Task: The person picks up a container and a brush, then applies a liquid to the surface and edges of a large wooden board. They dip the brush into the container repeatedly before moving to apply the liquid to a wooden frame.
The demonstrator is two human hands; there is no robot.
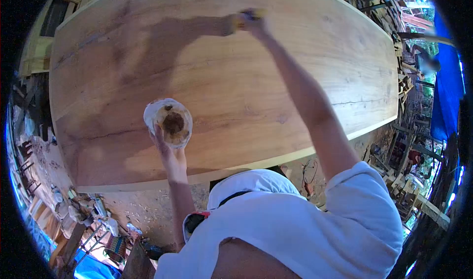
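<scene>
My left hand (pixel 167 148) is closed around a white bowl (pixel 184 138) with brown stuff caked inside it. The bowl is tilted so its inside faces me, above the near left part of a large wooden panel (pixel 236 87). Farther out, my right hand (pixel 257 25) reaches across to the far part of the panel. Its fingers grip a small yellow and dark thing (pixel 241 20), too smeared by motion to name. The shadow of my right arm falls on the wood to the left.
A pale strip edges the panel, and cracks and knots mark its face. Scrap wood (pixel 404 87) is piled beyond the right end. Tools and containers (pixel 79 210) lie on the ground at lower left. Blue tarp (pixel 446 77) hangs at right, with a blurred person (pixel 424 60) near it.
</scene>
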